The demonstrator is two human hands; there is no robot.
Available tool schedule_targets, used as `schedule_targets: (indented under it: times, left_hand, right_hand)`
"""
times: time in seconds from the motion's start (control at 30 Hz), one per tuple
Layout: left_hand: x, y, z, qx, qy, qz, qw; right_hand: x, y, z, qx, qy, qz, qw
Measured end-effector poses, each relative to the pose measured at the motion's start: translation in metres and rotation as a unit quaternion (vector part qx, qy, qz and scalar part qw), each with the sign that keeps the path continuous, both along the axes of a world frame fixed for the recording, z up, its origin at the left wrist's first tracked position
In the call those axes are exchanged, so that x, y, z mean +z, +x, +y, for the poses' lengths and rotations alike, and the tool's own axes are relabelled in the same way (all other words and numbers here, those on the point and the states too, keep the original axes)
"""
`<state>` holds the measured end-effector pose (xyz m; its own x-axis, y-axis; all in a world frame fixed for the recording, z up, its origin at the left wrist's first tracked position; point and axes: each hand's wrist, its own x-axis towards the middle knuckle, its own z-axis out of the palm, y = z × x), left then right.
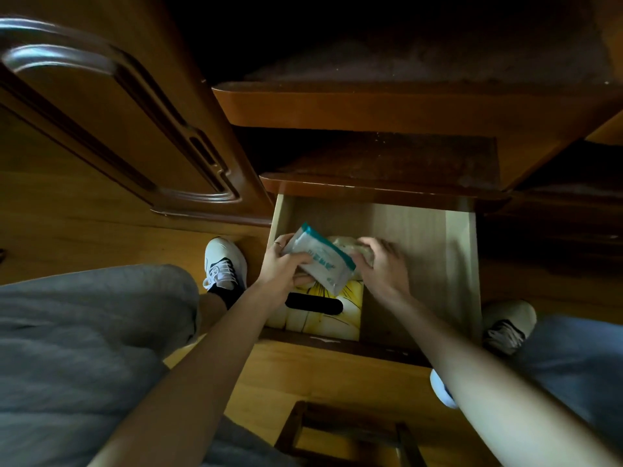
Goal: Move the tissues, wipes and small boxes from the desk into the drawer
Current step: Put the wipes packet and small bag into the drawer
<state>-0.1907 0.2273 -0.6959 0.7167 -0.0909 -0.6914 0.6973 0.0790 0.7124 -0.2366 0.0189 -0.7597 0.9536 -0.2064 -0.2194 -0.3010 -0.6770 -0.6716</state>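
A pale wooden drawer [435,261] stands pulled out below the desk. My left hand [281,264] grips a white wipes pack with a teal edge [320,259], tilted over the drawer's left half. My right hand [382,264] reaches into the drawer beside that pack, fingers curled on a pale crinkly packet [340,242] that is mostly hidden. Under both lies a yellow and white tissue box [344,318] with a dark oval slot, at the drawer's front left.
Two dark wooden desk shelves [387,106] jut out above the drawer. An open cabinet door [111,112] hangs at the left. My feet in white shoes [224,261] flank the drawer on a wooden floor. A wooden stool frame [347,433] is below.
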Motion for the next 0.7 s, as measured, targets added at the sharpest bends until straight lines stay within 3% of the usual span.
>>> schedule_targets:
  times: [0.13,0.17,0.23,0.3,0.4,0.7]
  left_hand:
    - [-0.001,-0.005,0.001,-0.013,-0.021,-0.006,1.0]
    - [-0.001,-0.007,0.002,-0.017,-0.008,-0.016,1.0]
    - [-0.003,-0.01,0.004,-0.026,0.093,-0.063,0.993]
    - [-0.005,-0.012,0.011,-0.051,0.227,-0.121,0.965]
    - [-0.005,-0.012,0.023,-0.048,0.306,-0.147,0.939]
    - [-0.021,-0.01,0.032,-0.096,0.429,-0.25,0.863]
  right_hand:
    - [0.022,0.004,0.01,0.062,0.236,0.123,0.962]
    - [0.021,0.006,0.011,0.068,0.251,0.119,0.958]
    - [0.02,0.01,0.009,0.015,0.236,0.077,0.969]
    - [0.02,0.013,-0.001,-0.109,0.235,0.047,0.965]
    - [0.016,0.016,-0.028,-0.251,0.232,0.07,0.937]
    - [0.0,0.017,-0.043,-0.309,0.179,0.108,0.928]
